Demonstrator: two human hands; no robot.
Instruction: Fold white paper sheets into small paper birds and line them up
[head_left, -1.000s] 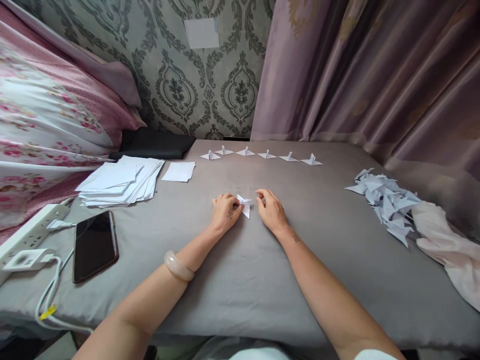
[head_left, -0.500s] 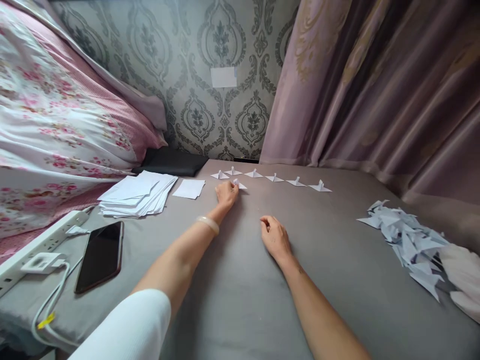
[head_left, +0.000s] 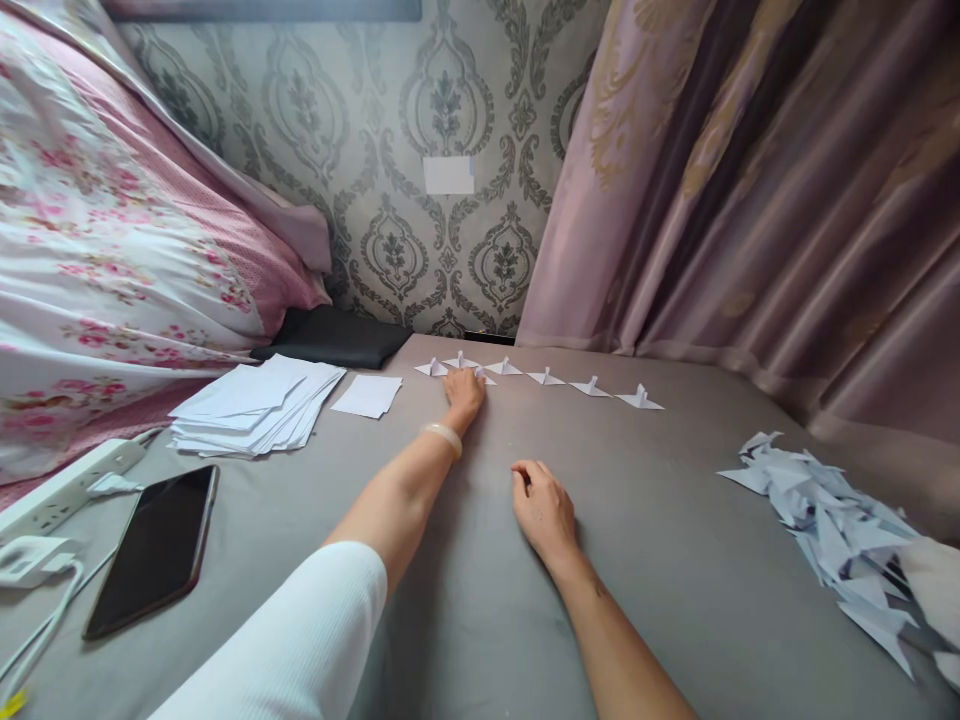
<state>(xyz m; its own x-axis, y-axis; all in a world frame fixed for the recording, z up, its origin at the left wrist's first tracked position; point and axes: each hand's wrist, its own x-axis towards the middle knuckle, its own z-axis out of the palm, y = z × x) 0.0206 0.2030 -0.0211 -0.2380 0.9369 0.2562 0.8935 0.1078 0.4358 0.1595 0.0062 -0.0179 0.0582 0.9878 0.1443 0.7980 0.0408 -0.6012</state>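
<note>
My left hand (head_left: 465,393), wearing a pale bangle, reaches to the far side of the table, its fingers closed on a folded paper piece (head_left: 487,379). Most of that piece is hidden behind the fingers. Around it stand several similar white folded pieces, flat triangles with a small upright tab, such as the one just to the right (head_left: 546,376) and one at the row's right end (head_left: 640,398). Resting on the grey cover, my right hand (head_left: 543,505) has its fingers loosely curled in, with nothing visible in them.
A stack of white paper (head_left: 247,405) and a smaller pile of sheets (head_left: 367,396) lie at left. Nearer are a phone (head_left: 154,550) and a power strip (head_left: 67,485) with cables. A heap of folded paper (head_left: 825,520) is at right. A black flat item (head_left: 330,337) lies behind.
My left hand has moved slightly forward and right with the folded piece, closer to the row. My right hand stays curled in about the same place. The view has tilted up a little.
</note>
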